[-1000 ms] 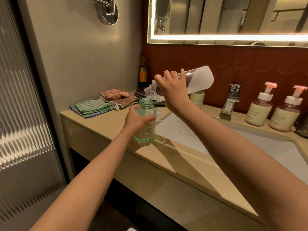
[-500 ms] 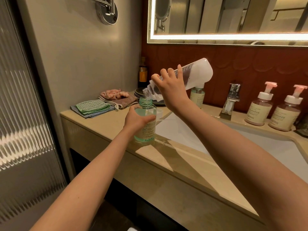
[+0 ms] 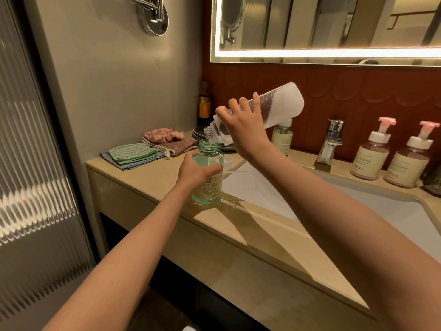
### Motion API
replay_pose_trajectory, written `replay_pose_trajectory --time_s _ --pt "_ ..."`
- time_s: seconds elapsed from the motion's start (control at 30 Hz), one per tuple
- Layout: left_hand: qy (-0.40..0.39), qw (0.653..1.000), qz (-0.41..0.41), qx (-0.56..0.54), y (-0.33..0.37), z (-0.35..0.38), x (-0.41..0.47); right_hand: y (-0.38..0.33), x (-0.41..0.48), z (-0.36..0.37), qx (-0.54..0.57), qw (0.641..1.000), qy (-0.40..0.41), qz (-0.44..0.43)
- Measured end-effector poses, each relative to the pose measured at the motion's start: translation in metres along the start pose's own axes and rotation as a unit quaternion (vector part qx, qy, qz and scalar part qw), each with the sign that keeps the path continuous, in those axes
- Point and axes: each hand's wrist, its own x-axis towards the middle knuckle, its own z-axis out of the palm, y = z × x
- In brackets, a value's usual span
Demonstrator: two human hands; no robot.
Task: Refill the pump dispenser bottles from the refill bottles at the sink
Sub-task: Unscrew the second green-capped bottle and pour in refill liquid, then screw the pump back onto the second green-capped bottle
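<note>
My left hand (image 3: 194, 172) grips an uncapped green-tinted bottle (image 3: 209, 185) that stands upright on the counter's front edge, left of the sink. My right hand (image 3: 245, 126) holds a frosted white refill bottle (image 3: 284, 106) tilted steeply, base up to the right, its open neck just above the green bottle's mouth. Another green bottle (image 3: 282, 137) stands behind my right wrist. Two pink-pump dispenser bottles (image 3: 372, 155) (image 3: 411, 163) stand at the back right of the sink.
A chrome tap (image 3: 330, 142) rises behind the white basin (image 3: 358, 201). Folded cloths (image 3: 133, 155), a pink cloth (image 3: 164, 136), stacked dark plates (image 3: 200, 133) and a dark bottle (image 3: 204, 106) fill the counter's back left corner. A small white cap (image 3: 228, 161) lies behind the green bottle.
My right hand has tipped the refill bottle steeper, raising its base and bringing its neck closer over the green bottle. My left hand and the green bottle have stayed in place.
</note>
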Motion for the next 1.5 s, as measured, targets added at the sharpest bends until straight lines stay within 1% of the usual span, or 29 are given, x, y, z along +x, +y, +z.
replay_pose_trajectory --time_s 0.1,0.23,0.37,0.47,0.67,0.9,0.97,1.1,1.3,1.43,1.5 --pt "0.003 1.000 0.002 0.001 0.000 0.000 0.000 0.000 0.000 0.000 -0.001 1.000 -0.002 0.002" --pt "0.005 1.000 0.000 0.006 0.000 0.000 0.000 0.001 -0.003 0.002 0.032 0.999 -0.007 0.023" --pt "0.002 1.000 -0.005 0.004 0.000 -0.001 0.001 0.002 -0.005 0.008 0.075 0.995 -0.014 0.062" --pt "-0.005 1.000 -0.007 0.003 0.000 -0.002 0.000 0.002 -0.008 0.012 0.111 0.988 -0.034 0.099" --pt "-0.025 1.000 -0.010 -0.004 0.004 -0.005 -0.003 0.001 -0.014 0.016 0.220 0.958 -0.090 0.161" --pt "-0.053 0.998 -0.017 -0.004 0.009 -0.009 -0.007 0.005 -0.011 0.024 0.312 0.920 -0.140 0.194" --pt "-0.069 0.997 -0.020 0.001 0.010 -0.012 -0.006 0.007 -0.009 0.027 0.347 0.903 -0.145 0.207" --pt "-0.091 0.996 -0.013 -0.011 0.011 -0.019 -0.003 0.016 -0.002 0.029 0.457 0.846 -0.136 0.238" --pt "-0.083 0.994 -0.040 -0.056 0.028 -0.027 0.004 0.027 0.015 0.033 0.556 0.766 -0.073 0.315" --pt "-0.062 0.996 0.016 -0.059 0.057 -0.033 0.017 0.030 0.036 0.027 0.620 0.712 -0.010 0.329" --pt "-0.070 0.994 0.043 -0.066 0.076 -0.033 0.022 0.029 0.047 0.021 0.638 0.703 0.005 0.314"
